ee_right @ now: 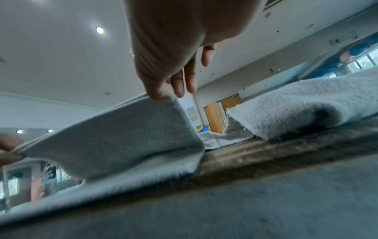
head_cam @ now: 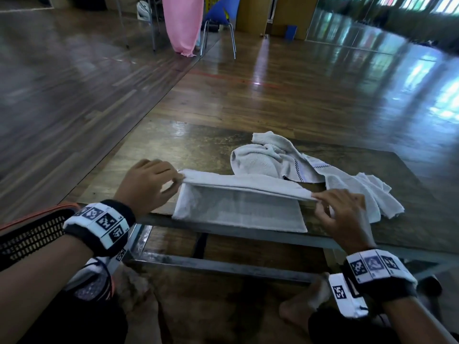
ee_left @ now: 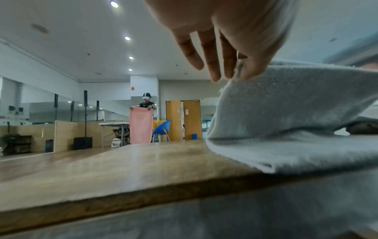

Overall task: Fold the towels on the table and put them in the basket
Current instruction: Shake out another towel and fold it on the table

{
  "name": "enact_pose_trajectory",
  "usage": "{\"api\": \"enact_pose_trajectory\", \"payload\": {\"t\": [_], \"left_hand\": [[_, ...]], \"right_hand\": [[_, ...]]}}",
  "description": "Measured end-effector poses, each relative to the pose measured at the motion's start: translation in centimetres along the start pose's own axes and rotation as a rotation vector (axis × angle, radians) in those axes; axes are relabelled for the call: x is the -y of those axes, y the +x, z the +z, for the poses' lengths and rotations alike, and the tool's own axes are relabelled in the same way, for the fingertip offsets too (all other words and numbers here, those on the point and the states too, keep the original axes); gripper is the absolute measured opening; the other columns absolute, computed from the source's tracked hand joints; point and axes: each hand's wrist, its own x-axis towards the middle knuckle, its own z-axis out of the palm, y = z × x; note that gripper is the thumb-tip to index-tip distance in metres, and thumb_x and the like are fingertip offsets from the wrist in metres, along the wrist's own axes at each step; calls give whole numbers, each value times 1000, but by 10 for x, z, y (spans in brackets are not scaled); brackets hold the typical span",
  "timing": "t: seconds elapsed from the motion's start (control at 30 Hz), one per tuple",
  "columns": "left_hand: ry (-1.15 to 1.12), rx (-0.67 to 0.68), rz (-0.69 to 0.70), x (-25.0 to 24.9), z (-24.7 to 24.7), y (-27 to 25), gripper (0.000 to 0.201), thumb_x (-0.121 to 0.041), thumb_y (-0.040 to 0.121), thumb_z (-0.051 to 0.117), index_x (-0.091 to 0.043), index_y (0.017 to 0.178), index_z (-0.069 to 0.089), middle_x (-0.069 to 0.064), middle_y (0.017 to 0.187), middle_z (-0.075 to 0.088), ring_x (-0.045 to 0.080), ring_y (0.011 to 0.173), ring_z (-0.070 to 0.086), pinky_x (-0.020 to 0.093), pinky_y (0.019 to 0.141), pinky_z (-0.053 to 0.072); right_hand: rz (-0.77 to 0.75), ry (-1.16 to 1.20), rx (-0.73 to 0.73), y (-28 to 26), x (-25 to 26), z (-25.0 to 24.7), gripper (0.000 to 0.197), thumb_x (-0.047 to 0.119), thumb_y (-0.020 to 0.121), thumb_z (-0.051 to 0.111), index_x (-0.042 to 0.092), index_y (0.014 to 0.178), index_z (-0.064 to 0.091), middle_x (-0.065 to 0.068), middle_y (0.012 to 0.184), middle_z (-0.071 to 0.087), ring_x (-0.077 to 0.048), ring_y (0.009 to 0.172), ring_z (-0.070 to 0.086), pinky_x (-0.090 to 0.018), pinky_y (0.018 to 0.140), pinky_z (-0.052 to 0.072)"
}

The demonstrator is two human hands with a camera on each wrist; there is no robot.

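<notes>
A white towel (head_cam: pixel 238 207) lies at the near edge of the low wooden table (head_cam: pixel 154 157), its upper layer raised off the lower one. My left hand (head_cam: pixel 149 182) pinches the raised layer's left corner, seen close in the left wrist view as the towel (ee_left: pixel 296 105) under my left hand (ee_left: pixel 235 67). My right hand (head_cam: pixel 340 209) pinches the right corner; in the right wrist view the towel (ee_right: pixel 122 137) hangs from my right hand (ee_right: pixel 163 87). The lower layer stays flat on the table. A black mesh basket (head_cam: pixel 32 234) with an orange rim sits at the far left, by my left forearm.
Crumpled white towels (head_cam: pixel 285 160) lie on the table behind and to the right, one towel (ee_right: pixel 296 110) close to my right hand. Across the wooden floor a person holds up a pink towel (ee_left: pixel 141 126) beside a blue chair (ee_left: pixel 162 127). A bare foot (head_cam: pixel 303 306) shows under the table.
</notes>
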Motion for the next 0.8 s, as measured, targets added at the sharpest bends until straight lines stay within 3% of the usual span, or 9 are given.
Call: {"api": "enact_pose_trajectory", "payload": {"t": [0.07, 0.17, 0.3, 0.4, 0.5, 0.6, 0.7, 0.8], "left_hand": [[18, 147, 43, -2, 8, -11, 25, -33, 89, 48, -23, 82, 69, -7, 80, 68, 13, 71, 62, 29, 68, 45], [27, 344, 75, -15, 24, -34, 27, -27, 85, 45, -24, 85, 71, -6, 81, 69, 15, 68, 65, 26, 62, 49], [-57, 316, -7, -18, 25, -43, 31, -31, 83, 44, -23, 91, 72, -6, 86, 70, 16, 70, 67, 25, 59, 49], [-43, 350, 12, -13, 25, -49, 32, -39, 72, 66, -21, 99, 70, -6, 93, 68, 16, 77, 66, 26, 65, 50], [-34, 321, 5, -17, 27, -49, 34, -26, 63, 84, -19, 92, 71, -4, 89, 69, 16, 73, 67, 26, 65, 50], [-96, 281, -42, -22, 23, -42, 23, -14, 65, 82, -19, 84, 70, -4, 84, 69, 17, 69, 66, 29, 65, 50], [-211, 225, -107, -20, 12, -33, 20, -11, 69, 78, -19, 84, 69, -6, 85, 67, 14, 73, 64, 30, 66, 49], [-489, 168, -242, -13, -6, -18, 18, -11, 73, 77, -18, 87, 67, -10, 87, 67, 4, 78, 60, 22, 74, 48]], "right_hand": [[-53, -38, 96, -9, 3, 6, 17, 19, 73, 66, 22, 89, 70, 7, 86, 68, -17, 79, 63, -31, 73, 27], [-71, -64, 301, -21, 9, 19, 25, 13, 63, 80, 23, 85, 73, 8, 83, 70, -18, 79, 66, -34, 73, 34], [-41, -48, 355, -23, 9, 20, 27, 17, 67, 78, 24, 92, 72, 8, 87, 70, -16, 82, 65, -34, 75, 35], [-55, -12, 407, -26, 8, 17, 39, 27, 63, 80, 22, 100, 69, 7, 93, 68, -14, 87, 64, -35, 78, 40], [-73, -15, 444, -28, 12, 18, 42, 22, 63, 80, 19, 102, 65, 4, 97, 66, -17, 90, 64, -36, 77, 44], [-46, 48, 412, -30, 12, 18, 30, 8, 68, 76, 16, 95, 65, 2, 94, 65, -20, 88, 63, -35, 77, 43], [46, 242, 383, -28, 10, 8, 23, 2, 72, 74, 13, 90, 66, -1, 90, 64, -20, 87, 61, -34, 78, 46], [256, 604, 324, -18, 9, -9, 22, -7, 74, 70, 9, 88, 64, -5, 92, 62, -17, 88, 59, -25, 80, 48]]}}
